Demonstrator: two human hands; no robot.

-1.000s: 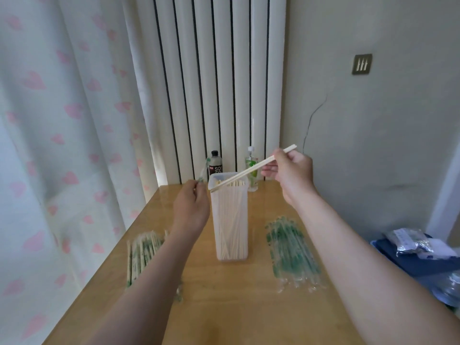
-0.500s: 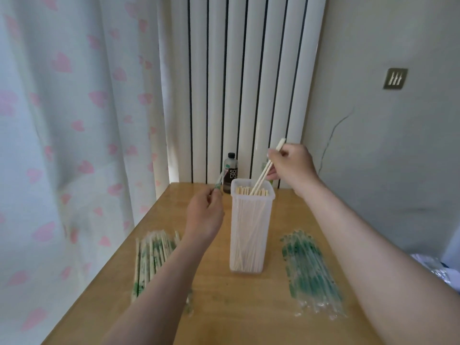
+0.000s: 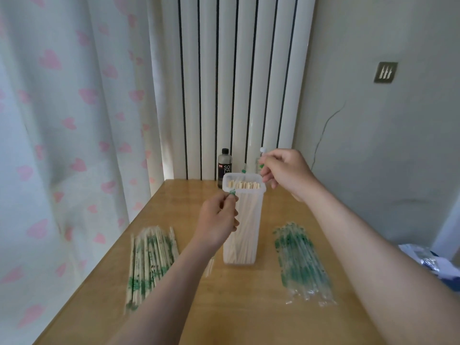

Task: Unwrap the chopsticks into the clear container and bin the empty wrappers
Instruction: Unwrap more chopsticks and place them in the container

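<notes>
- Clear container: upright mid-counter, full of bare chopsticks.
- Left hand: grip pinched on an empty wrapper before the container.
- Right hand: grip pinched on the wrapper's far end, above the rim.
- Wrapped chopsticks: left pile.
- Empty wrappers: right pile.

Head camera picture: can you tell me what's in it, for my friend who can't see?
Two bare hands stretch a thin clear green-printed wrapper above a tall clear plastic container full of bare wooden chopsticks, the left hand near its rim and the right hand behind it. On the wooden table, wrapped chopsticks lie left and empty wrappers lie right.
</notes>
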